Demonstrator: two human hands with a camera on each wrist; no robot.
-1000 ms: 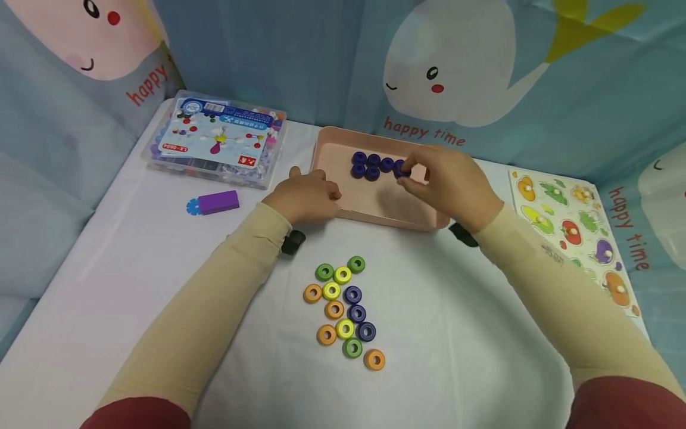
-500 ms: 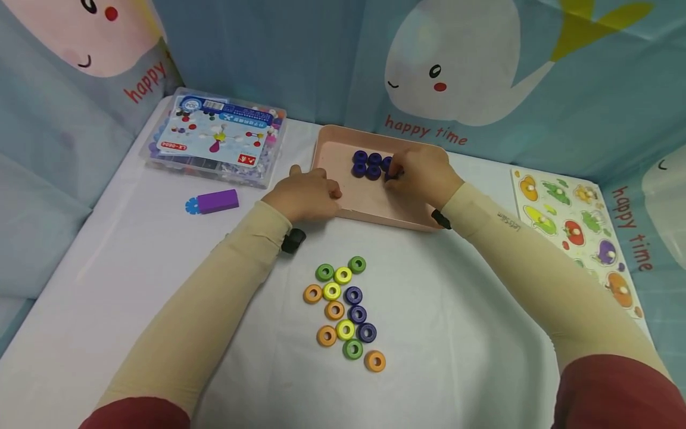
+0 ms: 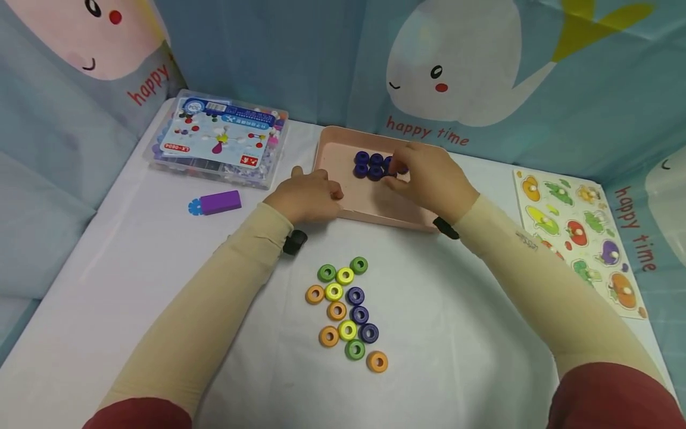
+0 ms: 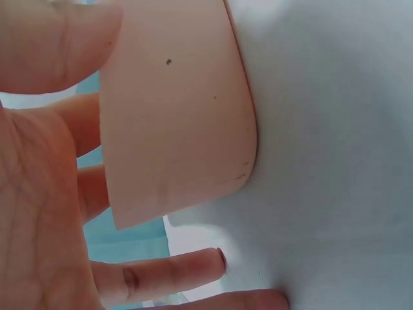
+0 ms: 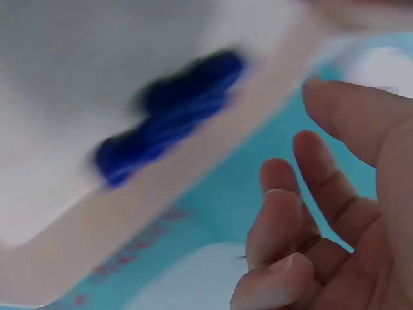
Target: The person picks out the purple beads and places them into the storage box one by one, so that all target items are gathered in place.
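A shallow pink tray [image 3: 375,215] stands near the back of the table with several dark blue rings [image 3: 361,171] lined up in two rows inside. My left hand [image 3: 306,198] holds the tray's front left corner. In the left wrist view, the thumb [image 4: 58,48] lies on the near side of the pink wall and two fingers pass behind it. My right hand [image 3: 431,179] is over the right end of the ring rows and partly hides them. Seen from the right wrist, its fingers are loosely bent, with a gap to the thumb [image 5: 348,116] and nothing between; the blue rings [image 5: 168,116] look blurred.
Loose green, yellow, orange [image 3: 377,361] and dark blue [image 3: 356,296] rings lie on the white table before the tray. A clear plastic case [image 3: 217,134] and a purple block [image 3: 221,202] are at left. A vegetable puzzle board [image 3: 581,238] lies right. Printed curtain [image 3: 321,53] hangs behind.
My right hand moved left to the end of the ring rows, then drew back slightly to the right with its fingers looser. My left hand stays on the tray.
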